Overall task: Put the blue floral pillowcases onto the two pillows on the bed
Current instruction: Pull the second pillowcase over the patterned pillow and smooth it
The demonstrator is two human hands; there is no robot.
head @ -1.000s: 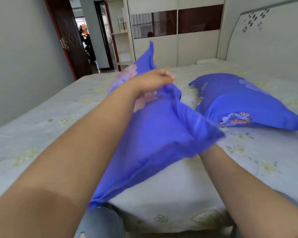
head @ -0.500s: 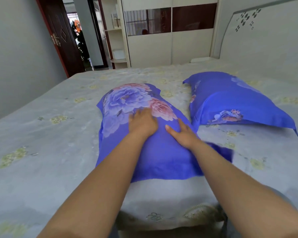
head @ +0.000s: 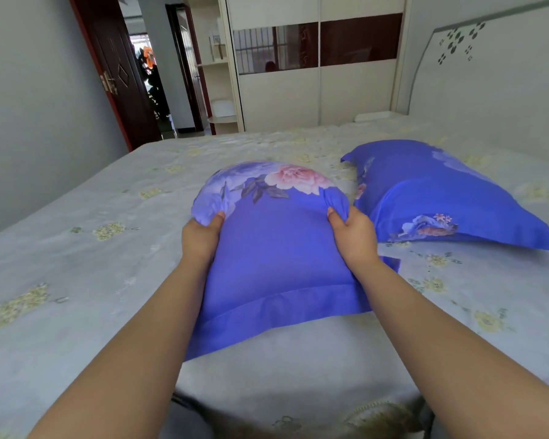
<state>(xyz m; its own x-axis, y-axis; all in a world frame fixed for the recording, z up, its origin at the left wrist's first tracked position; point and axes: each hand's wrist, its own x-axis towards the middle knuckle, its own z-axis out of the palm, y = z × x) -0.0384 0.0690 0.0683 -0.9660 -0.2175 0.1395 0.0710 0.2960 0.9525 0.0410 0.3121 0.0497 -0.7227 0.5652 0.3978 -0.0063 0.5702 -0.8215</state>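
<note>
A pillow in a blue floral pillowcase [head: 276,258] lies lengthwise in front of me on the bed [head: 76,248], its far end raised and showing a pink flower print. My left hand [head: 202,237] pinches the case's left side near the far end. My right hand [head: 352,234] bunches the fabric on its right side. A second pillow in a blue floral case [head: 438,198] rests flat to the right, untouched.
The bed's pale headboard [head: 495,80] rises at the right. A wardrobe [head: 317,64] with dark glass panels stands beyond the bed. A dark red door [head: 118,77] hangs ajar at the back left beside a grey wall.
One second ago the pillow was held up in the air. Then it lay flat under both palms. Now both hands grip its sides and its far end is lifted.
</note>
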